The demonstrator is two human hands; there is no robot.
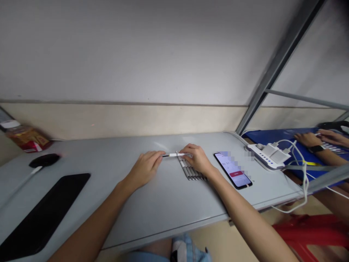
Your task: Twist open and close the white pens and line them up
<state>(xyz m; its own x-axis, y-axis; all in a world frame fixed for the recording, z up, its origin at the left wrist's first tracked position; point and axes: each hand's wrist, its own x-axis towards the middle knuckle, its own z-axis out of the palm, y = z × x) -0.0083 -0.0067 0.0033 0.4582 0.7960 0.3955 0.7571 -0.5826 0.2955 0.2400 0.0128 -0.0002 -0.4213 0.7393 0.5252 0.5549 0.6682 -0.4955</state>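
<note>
The slim pen (172, 155) is white with a thinner dark end.

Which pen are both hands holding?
The white pen with the dark end, held sideways between the left hand and right hand; the other pens lie side by side on the table.

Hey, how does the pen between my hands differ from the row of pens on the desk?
The held pen is gripped by your left hand and right hand, while the row of pens lies on the desk. The held pen runs left to right; the row of pens points toward the desk's near edge. The held pen shows white with a dark end, the row of pens white and grey. Both look slim and straight.
</note>
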